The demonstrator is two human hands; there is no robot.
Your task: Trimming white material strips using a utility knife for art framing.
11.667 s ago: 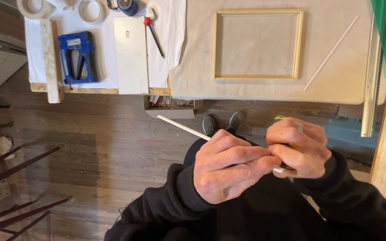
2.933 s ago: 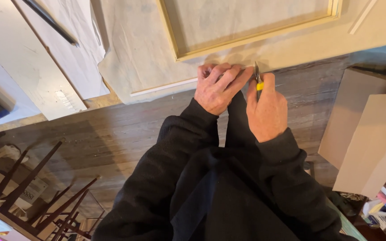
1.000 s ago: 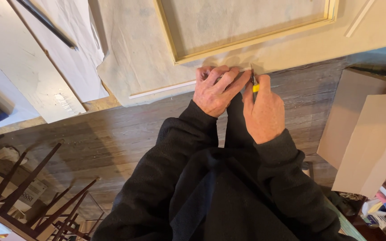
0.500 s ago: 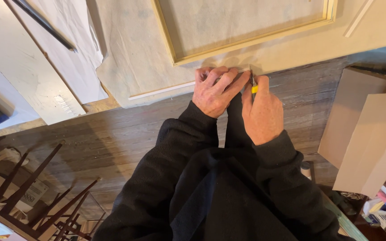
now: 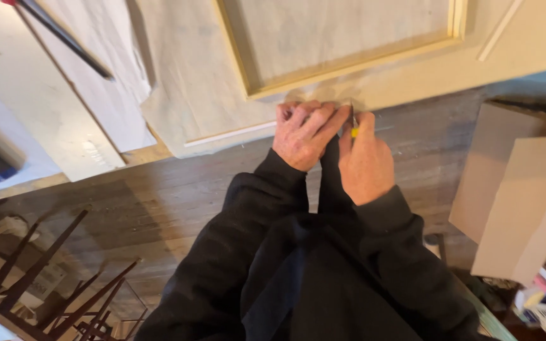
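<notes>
left hand (image 5: pixel 303 134) is down flat at the near edge of the pale canvas sheet (image 5: pixel 191 95), fingers spread and pressing, likely to pin the cloth so it can't creep. right hand (image 5: pixel 365 158) sits just beside it, touching at the fingertips, curled tight around a small yellow-handled cutting tool (image 5: pixel 353 125) whose thin dark blade points up toward the light wooden stretcher frame (image 5: pixel 342 66). the tip meets the canvas right at the table's edge, just below the frame's lower bar; whether it's actually biting into the cloth i can't tell, the fingers hide it.

the frame lies flat on the canvas, its bottom rail close above both hands, so there's little room upward. to the left, the canvas edge runs free along a thin white strip (image 5: pixel 229 134), open space for sliding that way. right of the hands the edge continues clear as well. further left, a white board (image 5: pixel 52 120) with a long dark tool (image 5: pixel 64 38) across it. low right, tan cardboard boxes (image 5: pixel 519 189) stand on the wooden floor, well apart.
</notes>
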